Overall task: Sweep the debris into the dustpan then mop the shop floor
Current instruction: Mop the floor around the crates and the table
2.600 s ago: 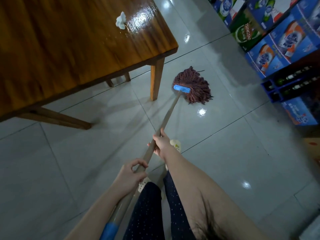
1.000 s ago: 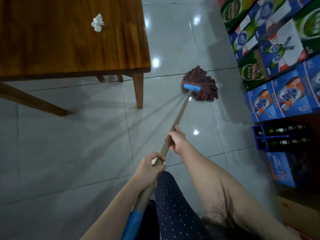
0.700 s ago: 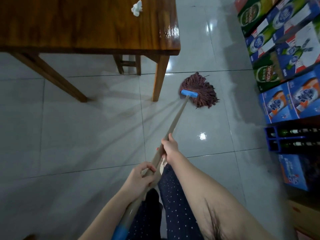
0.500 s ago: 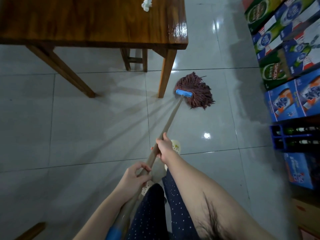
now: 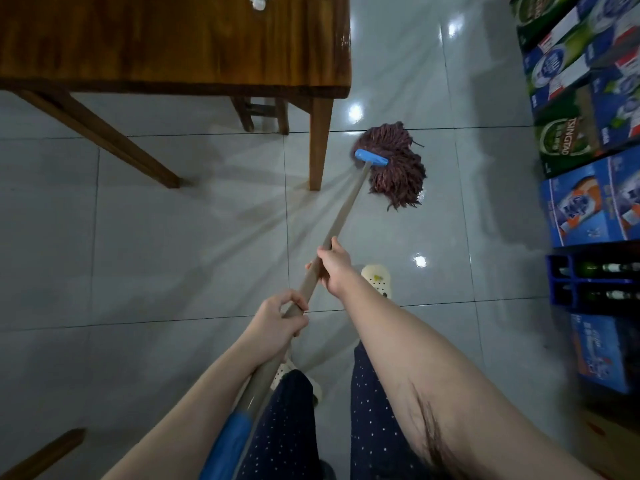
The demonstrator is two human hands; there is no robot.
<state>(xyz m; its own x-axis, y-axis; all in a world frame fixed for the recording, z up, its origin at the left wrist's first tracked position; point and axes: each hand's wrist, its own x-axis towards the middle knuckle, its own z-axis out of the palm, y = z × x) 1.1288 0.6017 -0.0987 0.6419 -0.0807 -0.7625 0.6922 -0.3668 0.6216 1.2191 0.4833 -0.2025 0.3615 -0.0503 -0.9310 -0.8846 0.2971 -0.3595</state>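
A mop with a maroon string head and a blue clamp lies on the wet grey tile floor, just right of a table leg. Its long tan handle runs back toward me. My right hand grips the handle about halfway along. My left hand grips it lower down, nearer my body, above a blue end grip. No dustpan or debris shows on the floor.
A wooden table with a white crumpled tissue stands at the upper left; its near right leg is close to the mop head. Stacked beer cartons and a blue bottle crate line the right side.
The mop head has swept back and forth beside the table leg. The view has pulled back, showing more of the floor under the table. Both hands keep their grip.
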